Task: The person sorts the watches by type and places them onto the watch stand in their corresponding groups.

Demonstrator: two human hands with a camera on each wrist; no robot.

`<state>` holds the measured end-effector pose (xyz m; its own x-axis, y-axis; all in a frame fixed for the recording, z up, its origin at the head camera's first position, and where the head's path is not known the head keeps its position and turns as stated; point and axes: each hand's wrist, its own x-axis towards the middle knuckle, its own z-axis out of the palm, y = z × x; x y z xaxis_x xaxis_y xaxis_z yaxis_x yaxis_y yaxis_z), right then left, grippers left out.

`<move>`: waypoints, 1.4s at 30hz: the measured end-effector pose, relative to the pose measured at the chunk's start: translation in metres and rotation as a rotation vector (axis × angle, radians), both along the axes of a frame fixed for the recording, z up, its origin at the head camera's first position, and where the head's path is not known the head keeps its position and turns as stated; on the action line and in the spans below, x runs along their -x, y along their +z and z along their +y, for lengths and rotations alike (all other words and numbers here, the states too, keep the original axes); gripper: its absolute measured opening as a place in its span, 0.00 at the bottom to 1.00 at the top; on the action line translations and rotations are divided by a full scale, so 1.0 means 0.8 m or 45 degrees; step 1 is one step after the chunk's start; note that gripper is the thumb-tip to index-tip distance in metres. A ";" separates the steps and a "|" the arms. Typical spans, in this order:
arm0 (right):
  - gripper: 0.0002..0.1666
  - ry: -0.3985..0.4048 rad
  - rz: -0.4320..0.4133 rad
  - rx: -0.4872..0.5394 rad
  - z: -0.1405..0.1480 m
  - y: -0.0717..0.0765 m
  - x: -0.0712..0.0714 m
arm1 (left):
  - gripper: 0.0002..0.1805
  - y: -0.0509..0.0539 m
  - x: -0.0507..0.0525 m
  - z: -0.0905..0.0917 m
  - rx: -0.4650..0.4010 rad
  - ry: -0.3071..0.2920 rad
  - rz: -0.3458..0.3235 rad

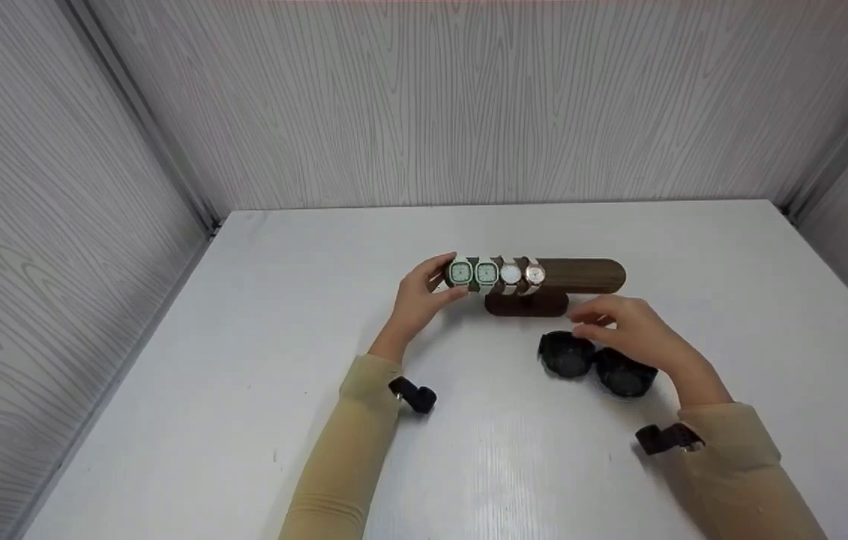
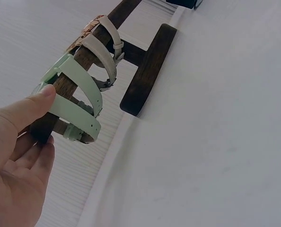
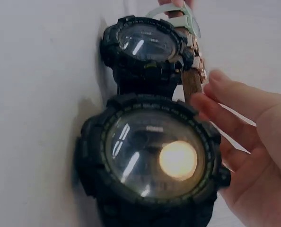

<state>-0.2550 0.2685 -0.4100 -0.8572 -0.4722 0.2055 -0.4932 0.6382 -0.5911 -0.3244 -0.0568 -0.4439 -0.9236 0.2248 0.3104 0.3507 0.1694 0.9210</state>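
Note:
A dark wooden watch stand [image 1: 585, 276] on a base [image 1: 527, 305] carries several watches on the left part of its bar. Outermost are a mint-green square watch [image 1: 460, 272] and a second mint-green watch [image 1: 486, 272]. Beside them are a white-strapped watch [image 1: 510, 274] and a rose-gold watch [image 1: 534, 274]. My left hand [image 1: 420, 300] grips the bar's left end, its thumb against the outermost mint strap [image 2: 74, 113]. Two bulky black watches, one [image 1: 567, 354] left of the other [image 1: 624, 373], lie before the stand. Loosely bent and holding nothing, my right hand [image 1: 637, 330] hovers by them.
The white tabletop [image 1: 244, 420] meets a pale wood-grain panel [image 1: 424, 112] behind the stand. Another panel [image 1: 34, 247] rises on the left. Small black cameras [image 1: 415, 394] are strapped at both wrists.

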 end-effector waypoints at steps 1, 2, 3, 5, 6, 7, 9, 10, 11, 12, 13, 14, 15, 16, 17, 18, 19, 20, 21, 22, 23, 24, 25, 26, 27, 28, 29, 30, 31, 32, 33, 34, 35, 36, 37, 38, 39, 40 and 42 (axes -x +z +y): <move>0.18 0.029 -0.035 -0.028 -0.003 0.000 -0.001 | 0.34 0.000 0.000 0.000 0.000 -0.001 -0.001; 0.18 0.052 -0.065 -0.054 -0.005 0.000 -0.002 | 0.34 0.000 0.000 0.000 -0.001 -0.003 0.000; 0.17 0.070 -0.087 -0.076 -0.008 0.000 -0.002 | 0.34 0.000 0.000 0.000 0.002 -0.003 0.000; 0.17 0.097 -0.115 -0.113 -0.011 0.000 -0.004 | 0.34 -0.001 0.000 0.000 0.009 -0.003 0.002; 0.16 0.108 -0.128 -0.128 -0.013 0.000 -0.005 | 0.34 -0.001 0.000 0.000 0.014 -0.002 0.003; 0.16 0.116 -0.140 -0.138 -0.014 0.000 -0.006 | 0.34 -0.001 0.000 0.001 0.021 0.000 0.004; 0.16 0.131 -0.161 -0.157 -0.016 -0.001 -0.007 | 0.34 -0.001 0.000 0.001 0.032 0.004 0.005; 0.16 0.136 -0.167 -0.165 -0.017 -0.002 -0.007 | 0.34 -0.001 0.000 0.001 0.036 0.005 0.004; 0.16 0.139 -0.170 -0.175 -0.018 -0.002 -0.008 | 0.34 -0.001 0.000 0.002 0.041 0.007 0.003; 0.16 0.141 -0.170 -0.188 -0.019 -0.003 -0.008 | 0.34 0.000 0.000 0.002 0.043 0.009 0.001; 0.16 0.142 -0.167 -0.205 -0.019 -0.004 -0.009 | 0.34 0.000 0.000 0.002 0.042 0.011 -0.001; 0.16 0.142 -0.169 -0.223 -0.020 -0.005 -0.009 | 0.34 0.000 0.000 0.002 0.042 0.012 -0.003; 0.15 0.143 -0.171 -0.237 -0.021 -0.005 -0.010 | 0.35 0.000 0.000 0.003 0.042 0.013 -0.004; 0.15 0.145 -0.172 -0.250 -0.022 -0.006 -0.010 | 0.35 0.000 0.000 0.003 0.041 0.013 -0.005; 0.15 0.146 -0.173 -0.262 -0.023 -0.006 -0.010 | 0.35 0.000 0.001 0.003 0.038 0.013 -0.004; 0.14 0.146 -0.173 -0.272 -0.024 -0.007 -0.011 | 0.35 0.000 0.001 0.003 0.033 0.010 -0.003; 0.14 0.145 -0.174 -0.277 -0.025 -0.007 -0.011 | 0.35 0.000 0.001 0.004 0.027 0.006 -0.003; 0.13 0.144 -0.173 -0.277 -0.025 -0.007 -0.011 | 0.35 0.000 0.001 0.004 0.020 0.001 -0.003; 0.13 0.142 -0.168 -0.274 -0.026 -0.007 -0.011 | 0.35 -0.001 0.002 0.003 0.011 -0.005 -0.004; 0.13 0.140 -0.161 -0.270 -0.026 -0.006 -0.011 | 0.35 -0.001 0.002 0.003 0.003 -0.011 -0.005; 0.14 0.135 -0.151 -0.264 -0.026 -0.006 -0.011 | 0.35 -0.001 0.002 0.003 -0.005 -0.018 -0.007; 0.15 0.131 -0.141 -0.254 -0.026 -0.005 -0.011 | 0.35 -0.001 0.002 0.002 -0.006 -0.020 -0.008; 0.16 0.125 -0.131 -0.242 -0.026 -0.003 -0.011 | 0.35 -0.001 0.002 0.002 -0.008 -0.022 -0.009; 0.17 0.117 -0.122 -0.227 -0.025 -0.001 -0.011 | 0.35 0.000 0.002 0.001 -0.007 -0.024 -0.009; 0.18 0.109 -0.117 -0.210 -0.024 0.002 -0.012 | 0.35 0.000 0.002 0.001 -0.005 -0.025 -0.007; 0.18 0.102 -0.112 -0.194 -0.023 0.004 -0.012 | 0.35 0.000 0.002 0.000 0.002 -0.023 -0.003; 0.19 0.096 -0.108 -0.178 -0.022 0.007 -0.013 | 0.35 0.000 0.001 0.000 0.005 -0.022 0.001; 0.19 0.090 -0.110 -0.163 -0.021 0.011 -0.013 | 0.35 0.000 0.001 0.000 0.008 -0.021 0.006; 0.19 0.085 -0.116 -0.145 -0.020 0.014 -0.014 | 0.35 0.000 0.002 -0.001 0.007 -0.022 0.011; 0.19 0.079 -0.129 -0.124 -0.019 0.018 -0.015 | 0.35 -0.001 0.002 -0.001 0.007 -0.022 0.015; 0.19 0.070 -0.146 -0.102 -0.018 0.022 -0.017 | 0.35 -0.001 0.002 -0.001 0.007 -0.020 0.018; 0.19 0.053 -0.166 -0.078 -0.017 0.025 -0.018 | 0.35 -0.001 0.002 -0.001 0.008 -0.019 0.021; 0.20 0.029 -0.193 -0.049 -0.015 0.029 -0.019 | 0.35 -0.001 0.001 -0.001 0.009 -0.018 0.022; 0.21 0.001 -0.215 -0.020 -0.013 0.033 -0.020 | 0.35 -0.001 0.001 -0.001 0.013 -0.017 0.022; 0.21 -0.032 -0.239 0.011 -0.010 0.037 -0.021 | 0.34 -0.001 0.001 -0.001 0.015 -0.015 0.022; 0.22 -0.068 -0.261 0.039 -0.007 0.041 -0.022 | 0.34 0.000 0.001 -0.001 0.019 -0.014 0.022; 0.23 -0.105 -0.278 0.067 -0.003 0.044 -0.022 | 0.34 0.000 0.001 -0.001 0.021 -0.011 0.021; 0.24 -0.141 -0.289 0.089 0.002 0.047 -0.023 | 0.34 0.000 0.001 -0.001 0.022 -0.009 0.021; 0.25 -0.207 -0.289 0.119 0.013 0.053 -0.023 | 0.33 0.001 0.001 -0.001 0.024 -0.002 0.022</move>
<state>-0.2365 0.2788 -0.3672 -0.9491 -0.3130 0.0357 -0.2373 0.6359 -0.7344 -0.3256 -0.0573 -0.4435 -0.9178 0.2325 0.3220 0.3669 0.1861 0.9115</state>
